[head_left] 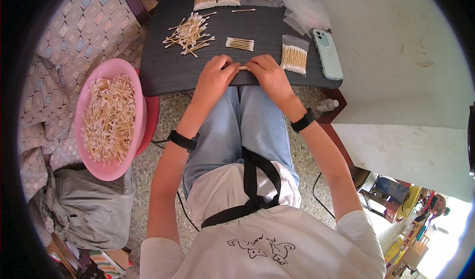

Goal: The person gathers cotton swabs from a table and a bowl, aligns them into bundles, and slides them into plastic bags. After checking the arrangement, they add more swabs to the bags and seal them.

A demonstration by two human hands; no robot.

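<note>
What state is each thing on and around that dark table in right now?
Left hand: closed on the small bundle of swabs.
Right hand: closed on its other end.
Small bundle of swabs: held between both hands at the table edge.
Loose swab pile: scattered.
Swab row: lined up, unbagged.
Clear bag of swabs: filled, lying flat.
Pink basin: heaped with swabs.
Phone: lying back up.

Dark wood-grain lap table [163,71], on which are laid: loose cotton swabs [189,33], an aligned swab row [240,43], bagged swab packs [294,56], empty plastic bags [307,14], a pale green phone [327,54].
</note>
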